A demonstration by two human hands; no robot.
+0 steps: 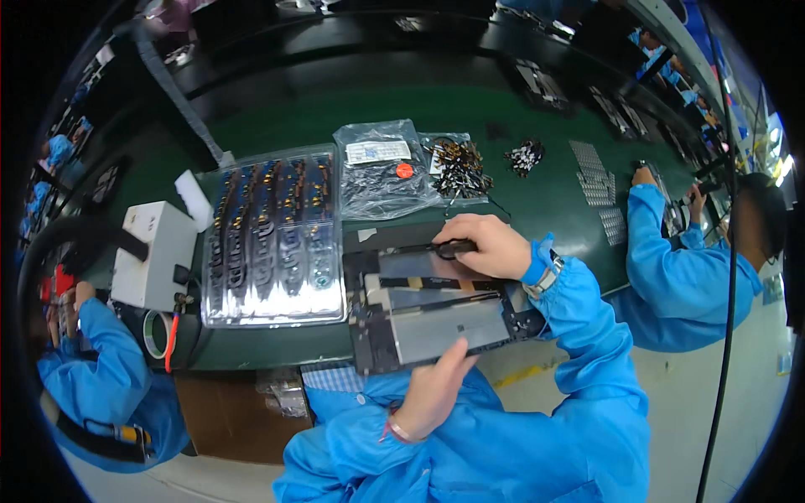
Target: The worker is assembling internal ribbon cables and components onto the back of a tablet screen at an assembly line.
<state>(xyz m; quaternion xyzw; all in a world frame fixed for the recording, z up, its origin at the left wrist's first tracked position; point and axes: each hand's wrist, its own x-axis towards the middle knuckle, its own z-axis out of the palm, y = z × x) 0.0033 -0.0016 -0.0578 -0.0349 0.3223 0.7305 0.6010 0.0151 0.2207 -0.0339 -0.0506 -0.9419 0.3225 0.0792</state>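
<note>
An opened tablet (449,327), with a silver-grey battery and a black frame, lies at the table's near edge, partly overhanging it. My left hand (432,394) grips its near edge, one digit on the battery and the other fingers mostly hidden. Over the tablet's far side is my right hand (495,245), closed on a small black looped piece (454,248); its exact kind is unclear. A blue band and a watch-like strap circle my right wrist. Left of the tablet stands a clear plastic tray (272,317) holding rows of small circuit parts.
Beyond the tablet lie a clear bag of dark parts (387,180), a heap of small cables (459,168) and a smaller pile (525,157). A white box (153,256) and a tape roll (158,334) stand left. Co-workers in blue sit on both sides.
</note>
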